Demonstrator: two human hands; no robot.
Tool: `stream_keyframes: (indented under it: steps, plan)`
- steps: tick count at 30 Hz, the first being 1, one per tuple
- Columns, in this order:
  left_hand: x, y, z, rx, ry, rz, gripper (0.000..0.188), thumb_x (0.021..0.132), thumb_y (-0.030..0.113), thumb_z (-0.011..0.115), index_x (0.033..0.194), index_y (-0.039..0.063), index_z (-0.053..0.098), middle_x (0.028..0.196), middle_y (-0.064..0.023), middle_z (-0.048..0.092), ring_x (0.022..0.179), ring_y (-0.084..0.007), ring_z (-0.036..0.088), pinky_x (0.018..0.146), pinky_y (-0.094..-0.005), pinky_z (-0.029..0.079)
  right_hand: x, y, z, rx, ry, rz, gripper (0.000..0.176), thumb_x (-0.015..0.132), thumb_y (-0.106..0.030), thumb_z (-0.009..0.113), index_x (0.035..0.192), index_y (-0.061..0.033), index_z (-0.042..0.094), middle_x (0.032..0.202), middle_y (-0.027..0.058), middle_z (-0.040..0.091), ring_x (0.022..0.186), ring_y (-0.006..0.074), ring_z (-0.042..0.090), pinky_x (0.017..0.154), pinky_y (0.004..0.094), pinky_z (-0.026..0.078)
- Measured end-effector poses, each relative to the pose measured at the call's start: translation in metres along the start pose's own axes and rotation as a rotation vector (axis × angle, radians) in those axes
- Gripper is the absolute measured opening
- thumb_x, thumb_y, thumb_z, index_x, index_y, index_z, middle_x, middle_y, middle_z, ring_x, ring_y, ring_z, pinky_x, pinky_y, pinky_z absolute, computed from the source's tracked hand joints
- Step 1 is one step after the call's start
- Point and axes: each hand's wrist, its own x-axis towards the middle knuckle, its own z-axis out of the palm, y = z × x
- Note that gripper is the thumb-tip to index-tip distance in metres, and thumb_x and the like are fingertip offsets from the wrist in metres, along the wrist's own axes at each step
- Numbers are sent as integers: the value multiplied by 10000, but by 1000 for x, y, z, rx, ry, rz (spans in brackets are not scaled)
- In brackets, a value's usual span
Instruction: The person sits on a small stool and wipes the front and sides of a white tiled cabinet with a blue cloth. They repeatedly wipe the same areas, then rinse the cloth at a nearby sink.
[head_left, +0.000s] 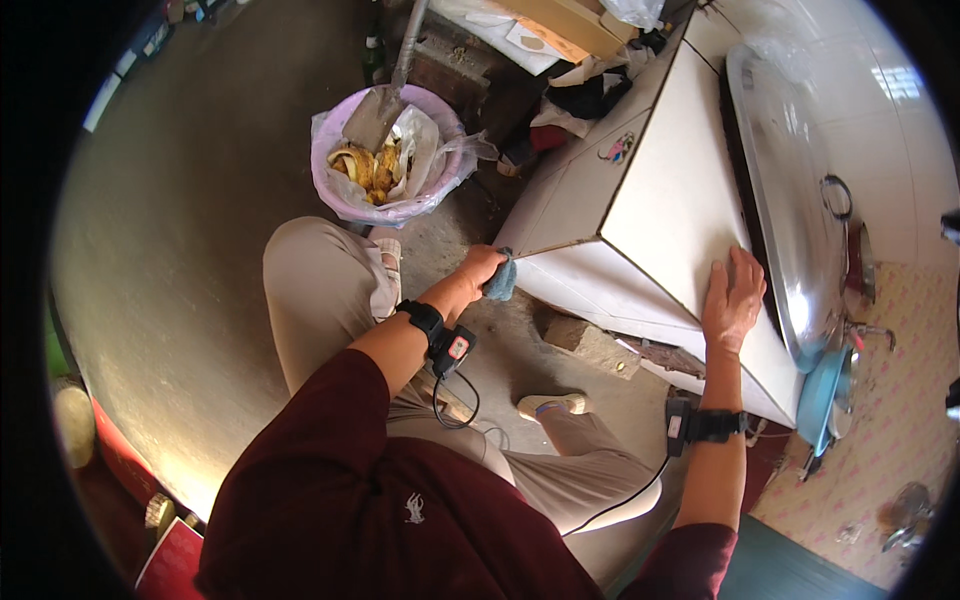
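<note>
My left hand (480, 268) grips a grey-blue cloth (501, 279) at the lower corner of a white-tiled stove block (570, 262). The cloth touches the tiles near that edge. Flat on the block's tiled top (675, 202) rests my right hand (733, 300), holding nothing, with its thumb apart from the fingers. Just beyond its fingertips lies a large metal lid (780, 172) with a ring handle (837, 196). A small colourful sticker (621, 148) is on the tiled side.
A lilac bin (324, 169) lined with plastic holds peels, and a metal shovel (375, 116) leans into it. A brick (574, 337) lies under the block's edge. Cardboard (574, 26) is piled behind. Blue basins (821, 394) stand at right.
</note>
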Motion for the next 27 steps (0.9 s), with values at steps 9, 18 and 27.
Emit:
stream_keyframes:
  steps: [9, 18, 27]
  plan:
    - [-110, 113, 33, -44, -501, 46, 364, 919, 163, 432, 1192, -61, 524, 1029, -149, 644, 842, -219, 655, 755, -354, 547, -2, -1, 3, 23, 11, 122, 383, 804, -306, 594, 1109, -76, 619, 1218, 67, 548, 1142, 293, 473, 949, 444, 372]
    - [-153, 198, 27, 53, -617, 279, 418, 900, 131, 449, 1275, -52, 468, 1127, -147, 618, 912, -224, 638, 796, -331, 527, -2, -2, 4, 42, 49, 159, 368, 791, -318, 601, 1078, -90, 634, 1189, 47, 574, 1127, 280, 488, 959, 414, 374]
    - [-143, 232, -5, -97, -607, 452, 457, 904, 165, 442, 1300, -62, 418, 1185, -159, 554, 923, -235, 569, 808, -321, 486, -2, 1, 3, 24, 40, 158, 359, 776, -299, 620, 1055, -74, 639, 1180, 68, 582, 1113, 295, 501, 937, 419, 399]
